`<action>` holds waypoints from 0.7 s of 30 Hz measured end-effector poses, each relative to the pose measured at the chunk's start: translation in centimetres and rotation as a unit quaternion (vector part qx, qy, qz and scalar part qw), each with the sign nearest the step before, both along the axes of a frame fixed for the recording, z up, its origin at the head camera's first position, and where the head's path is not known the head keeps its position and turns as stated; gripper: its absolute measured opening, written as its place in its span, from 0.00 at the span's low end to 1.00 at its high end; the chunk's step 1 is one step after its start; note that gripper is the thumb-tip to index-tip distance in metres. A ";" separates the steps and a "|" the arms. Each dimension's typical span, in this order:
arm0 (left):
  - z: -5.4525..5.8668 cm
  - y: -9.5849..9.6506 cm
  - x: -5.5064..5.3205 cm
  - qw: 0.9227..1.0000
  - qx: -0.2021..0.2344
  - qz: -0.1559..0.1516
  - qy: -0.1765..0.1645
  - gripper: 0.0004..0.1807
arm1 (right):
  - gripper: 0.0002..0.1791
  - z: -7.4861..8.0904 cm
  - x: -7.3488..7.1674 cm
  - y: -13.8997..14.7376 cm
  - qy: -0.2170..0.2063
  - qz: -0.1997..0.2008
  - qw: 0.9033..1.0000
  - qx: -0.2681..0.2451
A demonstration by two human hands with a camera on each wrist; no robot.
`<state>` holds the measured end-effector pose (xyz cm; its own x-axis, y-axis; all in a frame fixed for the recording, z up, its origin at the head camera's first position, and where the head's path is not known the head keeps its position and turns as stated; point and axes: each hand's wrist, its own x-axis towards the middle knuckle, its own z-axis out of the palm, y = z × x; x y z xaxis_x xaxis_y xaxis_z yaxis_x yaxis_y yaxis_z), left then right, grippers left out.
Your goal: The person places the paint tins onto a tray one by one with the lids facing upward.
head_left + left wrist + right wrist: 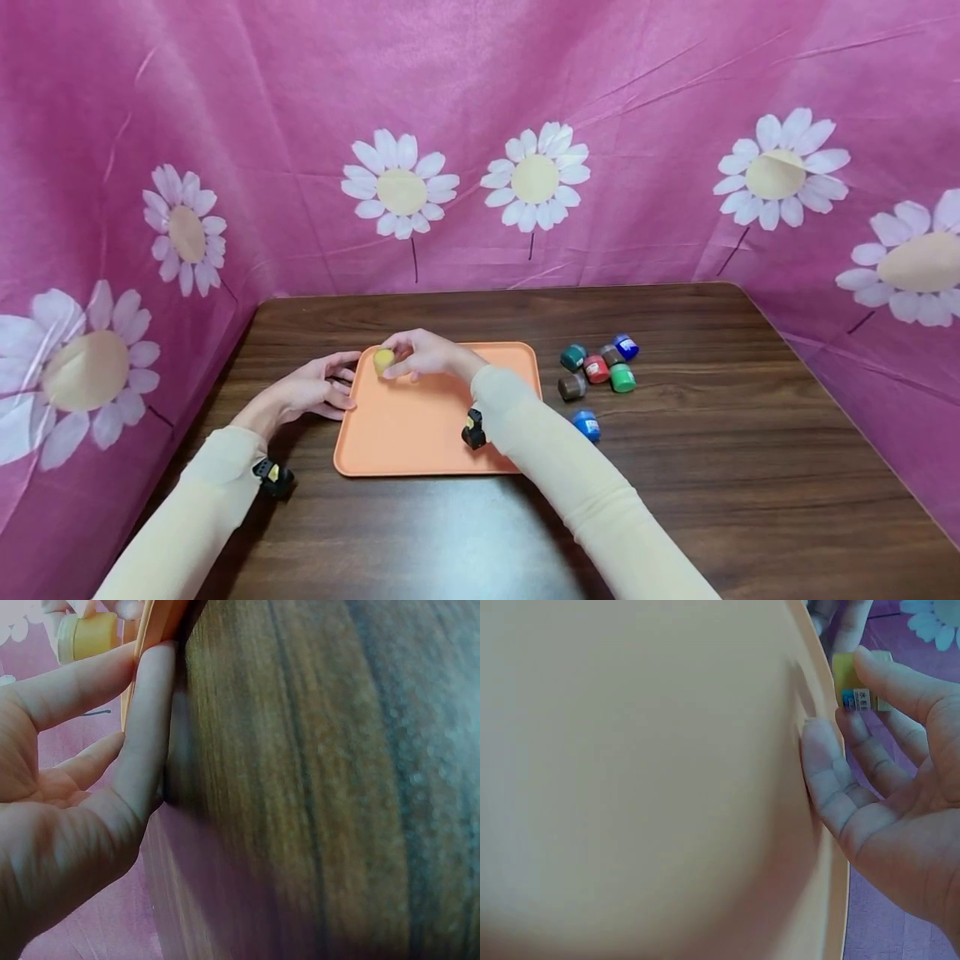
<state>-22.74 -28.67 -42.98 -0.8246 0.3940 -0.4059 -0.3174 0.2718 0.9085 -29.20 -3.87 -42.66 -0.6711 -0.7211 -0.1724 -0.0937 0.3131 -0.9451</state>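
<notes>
Over the back left corner of an orange tray (420, 433), my right hand (423, 353) pinches a small yellow paint jar (383, 361) between thumb and fingers. A printed label shows on the jar (861, 699) in the right wrist view, and one lower finger comes down at the tray (667, 750). My left hand (311, 387) rests against the tray's left edge with its fingers extended. In the left wrist view, fingertips of the left hand (75, 787) touch the tray rim (154, 630), and the yellow jar (88, 636) appears beyond it.
Right of the tray, several paint jars stand or lie in a loose group, among them a red jar (596, 369), a green jar (622, 377) and a brown jar (572, 387). A blue jar (587, 425) lies nearer. Pink flowered cloth (465, 75) surrounds the wooden table (712, 467).
</notes>
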 end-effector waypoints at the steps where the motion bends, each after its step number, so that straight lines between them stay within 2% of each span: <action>1: 0.0 0.0 0.0 1.000 0.000 0.000 0.000 0.54 | 0.24 -0.1 0.1 -0.1 -0.003 -0.004 1.000 0.000; 7: 0.0 0.0 0.0 1.000 0.000 -0.001 0.001 0.54 | 0.25 -0.3 0.2 -0.3 0.004 -0.010 1.000 0.008; 21: 0.0 0.1 0.0 1.000 -0.002 -0.001 0.000 0.53 | 0.26 -0.5 0.3 -1.3 0.088 -0.003 0.995 0.049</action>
